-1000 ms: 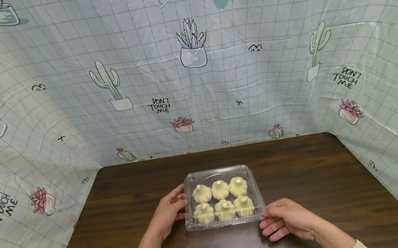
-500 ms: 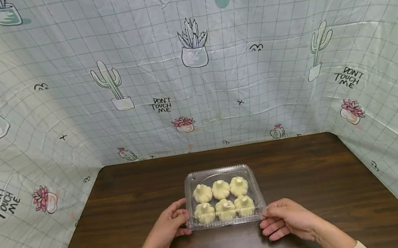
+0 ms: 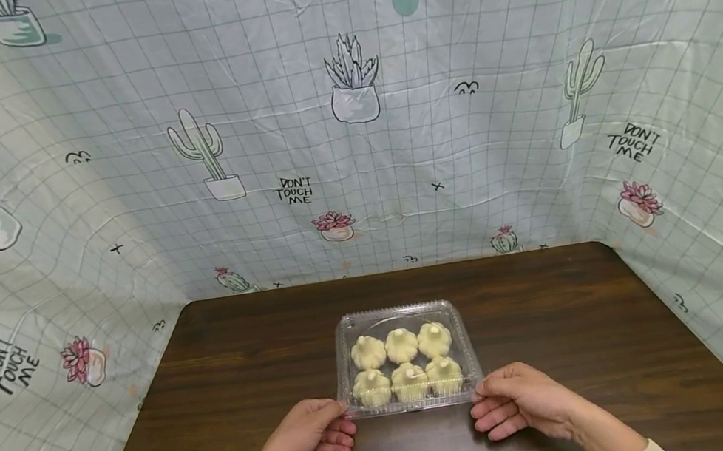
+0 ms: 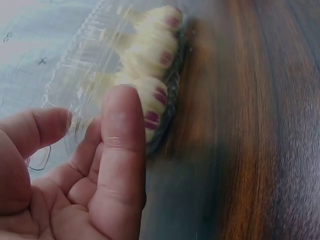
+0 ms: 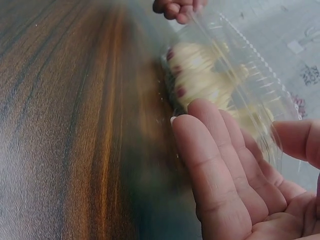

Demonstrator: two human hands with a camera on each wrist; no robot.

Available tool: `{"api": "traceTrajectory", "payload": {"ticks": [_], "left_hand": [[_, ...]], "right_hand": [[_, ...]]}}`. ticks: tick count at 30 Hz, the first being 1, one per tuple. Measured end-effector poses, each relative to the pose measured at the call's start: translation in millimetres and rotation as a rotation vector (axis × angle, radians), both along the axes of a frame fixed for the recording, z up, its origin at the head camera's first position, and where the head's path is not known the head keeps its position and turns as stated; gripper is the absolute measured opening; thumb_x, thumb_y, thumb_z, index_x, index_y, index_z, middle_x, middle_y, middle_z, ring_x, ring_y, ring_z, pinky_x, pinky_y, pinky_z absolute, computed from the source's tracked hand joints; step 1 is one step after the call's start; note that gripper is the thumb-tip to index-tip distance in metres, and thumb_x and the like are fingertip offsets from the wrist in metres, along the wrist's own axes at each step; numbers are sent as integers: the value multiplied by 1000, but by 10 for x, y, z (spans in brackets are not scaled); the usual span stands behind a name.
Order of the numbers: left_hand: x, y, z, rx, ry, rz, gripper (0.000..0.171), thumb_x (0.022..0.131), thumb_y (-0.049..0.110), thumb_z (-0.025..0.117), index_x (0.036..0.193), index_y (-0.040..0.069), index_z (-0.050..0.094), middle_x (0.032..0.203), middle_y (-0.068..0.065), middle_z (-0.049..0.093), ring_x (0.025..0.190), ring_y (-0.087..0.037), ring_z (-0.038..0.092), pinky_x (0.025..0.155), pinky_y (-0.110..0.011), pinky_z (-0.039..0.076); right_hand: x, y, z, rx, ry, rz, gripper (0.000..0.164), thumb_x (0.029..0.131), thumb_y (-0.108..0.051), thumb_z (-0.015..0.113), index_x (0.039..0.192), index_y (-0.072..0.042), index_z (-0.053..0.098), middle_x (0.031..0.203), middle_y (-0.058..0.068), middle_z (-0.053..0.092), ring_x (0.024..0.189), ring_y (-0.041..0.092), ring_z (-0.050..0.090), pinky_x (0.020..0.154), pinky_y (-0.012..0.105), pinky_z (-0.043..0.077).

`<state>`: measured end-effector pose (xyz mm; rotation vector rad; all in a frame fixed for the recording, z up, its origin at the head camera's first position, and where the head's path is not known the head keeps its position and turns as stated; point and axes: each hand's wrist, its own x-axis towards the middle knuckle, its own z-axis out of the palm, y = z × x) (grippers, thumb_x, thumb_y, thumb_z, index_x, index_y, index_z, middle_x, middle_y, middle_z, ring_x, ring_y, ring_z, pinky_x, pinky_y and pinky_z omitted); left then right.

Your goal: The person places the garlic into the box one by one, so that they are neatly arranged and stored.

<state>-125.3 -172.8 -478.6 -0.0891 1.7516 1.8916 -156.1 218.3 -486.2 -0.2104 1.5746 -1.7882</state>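
Note:
A clear plastic clamshell box (image 3: 415,405) sits on the dark wooden table, its lid down. Inside are several pale yellow, garlic-bulb-shaped pieces (image 3: 401,347) in two rows; purple patches show low on them in the wrist views. My left hand (image 3: 315,435) pinches the box's front left corner between thumb and forefinger, the other fingers curling below. At the front right corner, my right hand (image 3: 525,396) likewise pinches the rim with its thumb (image 5: 297,140), its lower fingers (image 5: 215,160) loosely bent under. My left hand's fingertips (image 5: 177,10) also appear at the top of the right wrist view.
The brown wood-grain table (image 3: 255,349) extends around the box on all sides. A pale checked curtain (image 3: 394,162) printed with potted cacti hangs behind the table's far edge and along both sides.
My left hand has slid from the box's left side down toward me to its front left corner. My right hand and the box have stayed nearly in place.

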Motion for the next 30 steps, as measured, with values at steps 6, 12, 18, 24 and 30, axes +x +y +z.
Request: {"api": "traceTrajectory", "payload": {"ticks": [6, 12, 18, 24, 30], "left_hand": [[4, 31, 12, 32, -14, 12, 27, 105, 17, 54, 106, -5, 69, 83, -1, 67, 70, -6, 68, 66, -22, 62], [0, 51, 17, 35, -8, 33, 24, 103, 14, 55, 101, -3, 70, 80, 0, 67, 68, -6, 67, 65, -21, 61], [0, 61, 20, 22, -1, 44, 24, 101, 14, 56, 102, -5, 71, 78, 0, 68, 67, -6, 68, 63, -20, 60], [-1, 65, 33, 21, 4, 49, 24, 99, 12, 56, 102, -6, 72, 76, 1, 69, 65, -6, 69, 62, -20, 60], [-6, 68, 51, 25, 12, 61, 21, 99, 11, 56, 99, -4, 71, 75, 0, 68, 65, -6, 69, 61, -20, 60]], "right_hand": [[13, -15, 6, 17, 1, -17, 34, 107, -19, 55, 116, 12, 67, 97, 10, 79, 89, 22, 80, 78, 37, 66], [22, -44, 8, 32, 4, -40, 32, 105, -16, 54, 113, 12, 69, 96, 10, 79, 88, 22, 80, 78, 37, 66], [18, -59, -4, 21, 3, -61, 30, 104, -14, 52, 111, 10, 70, 92, 9, 79, 86, 21, 80, 77, 36, 66], [19, -61, -9, 10, -1, -62, 29, 105, -13, 52, 110, 9, 70, 91, 8, 79, 85, 20, 80, 77, 36, 66], [15, -59, 7, -3, -5, -51, 28, 105, -13, 52, 111, 8, 70, 92, 8, 79, 85, 20, 80, 78, 35, 66]]}}
